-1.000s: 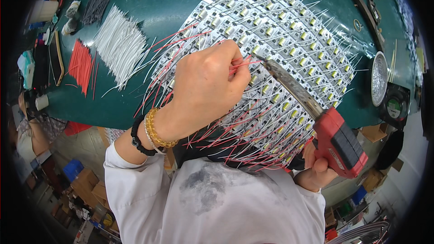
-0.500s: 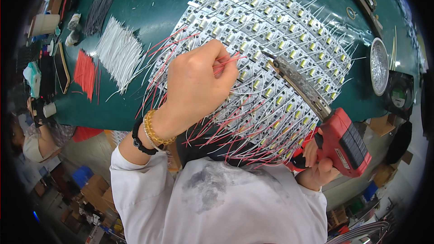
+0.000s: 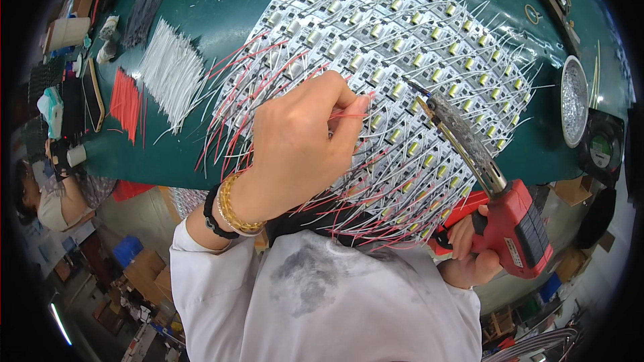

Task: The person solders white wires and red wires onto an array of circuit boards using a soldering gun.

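Note:
My left hand (image 3: 302, 137) is closed in a pinch on thin red wires (image 3: 346, 115), whose ends poke out past the thumb and finger. It hovers over a large panel of small circuit boards (image 3: 365, 33), each with a yellowish-silver cylinder part. White, black and red wires stick out of many boards. My right hand (image 3: 466, 248) grips the handle of a red and black soldering gun (image 3: 516, 228). The gun's metal barrel slants up and left over the panel, and its dark tip lies just right of the pinched wires. I cannot tell whether the tip touches a board.
Left on the green table (image 3: 168, 161) lie bundles of red wires (image 3: 125, 104), white wires (image 3: 171, 77) and dark wires (image 3: 144, 13). A round silvery bowl (image 3: 573, 100) and a black spool (image 3: 602, 144) stand at the right. Another person's arm (image 3: 70, 194) shows far left.
My left hand has shifted slightly right and down, with less of the red wires showing at its fingertips. The soldering gun has moved a little right and down. The view has shifted slightly.

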{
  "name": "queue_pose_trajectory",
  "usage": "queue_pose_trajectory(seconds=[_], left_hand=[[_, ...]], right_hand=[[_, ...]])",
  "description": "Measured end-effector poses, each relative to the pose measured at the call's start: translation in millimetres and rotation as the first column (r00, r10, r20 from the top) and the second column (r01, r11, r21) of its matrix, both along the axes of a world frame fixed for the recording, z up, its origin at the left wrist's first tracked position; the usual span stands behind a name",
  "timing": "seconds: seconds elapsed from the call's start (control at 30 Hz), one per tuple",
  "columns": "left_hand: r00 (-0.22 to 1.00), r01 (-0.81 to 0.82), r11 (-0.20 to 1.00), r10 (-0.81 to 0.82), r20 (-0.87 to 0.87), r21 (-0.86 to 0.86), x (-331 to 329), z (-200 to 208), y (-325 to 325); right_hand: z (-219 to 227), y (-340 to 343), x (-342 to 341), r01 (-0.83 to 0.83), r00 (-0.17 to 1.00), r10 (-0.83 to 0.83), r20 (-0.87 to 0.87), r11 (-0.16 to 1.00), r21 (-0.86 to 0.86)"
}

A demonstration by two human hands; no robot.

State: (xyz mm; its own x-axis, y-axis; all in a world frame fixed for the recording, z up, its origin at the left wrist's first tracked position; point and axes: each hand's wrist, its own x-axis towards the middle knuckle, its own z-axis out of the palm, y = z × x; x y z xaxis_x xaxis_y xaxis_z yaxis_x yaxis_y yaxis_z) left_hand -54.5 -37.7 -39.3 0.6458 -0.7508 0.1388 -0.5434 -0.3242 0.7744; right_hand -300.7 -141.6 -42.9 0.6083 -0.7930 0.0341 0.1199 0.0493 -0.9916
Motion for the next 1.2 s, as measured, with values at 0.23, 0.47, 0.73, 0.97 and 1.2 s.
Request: queue_pose_trajectory(seconds=[0.23, 0.47, 0.73, 0.97, 1.2], left_hand=[[0.986, -0.051, 0.998, 0.044, 0.161, 0.037, -4, -3, 0], [0.995, -0.039, 0.998, 0.033, 0.097, 0.054, -3, 1, 1], [0.990, -0.027, 0.999, 0.023, 0.138, 0.026, -2, -3, -1], [0.985, -0.034, 0.999, 0.033, 0.168, 0.006, -3, -4, -1], [0.980, -0.022, 0.998, 0.034, 0.198, -0.062, -3, -10, -1]], right_hand=[[-12, -28, -27, -0.442, 0.896, 0.443, 0.002, 0.894, 0.067], [-46, -29, -49, -0.425, 0.885, 0.431, 0.178, 0.902, -0.073], [0, -61, -39, -0.705, 0.646, 0.734, -0.208, 0.679, 0.206], [-26, 3, -53, -0.088, 0.996, 0.083, 0.029, 0.962, 0.260], [-11, 10, -44, -0.061, 0.925, 0.030, -0.379, 0.996, -0.070]])
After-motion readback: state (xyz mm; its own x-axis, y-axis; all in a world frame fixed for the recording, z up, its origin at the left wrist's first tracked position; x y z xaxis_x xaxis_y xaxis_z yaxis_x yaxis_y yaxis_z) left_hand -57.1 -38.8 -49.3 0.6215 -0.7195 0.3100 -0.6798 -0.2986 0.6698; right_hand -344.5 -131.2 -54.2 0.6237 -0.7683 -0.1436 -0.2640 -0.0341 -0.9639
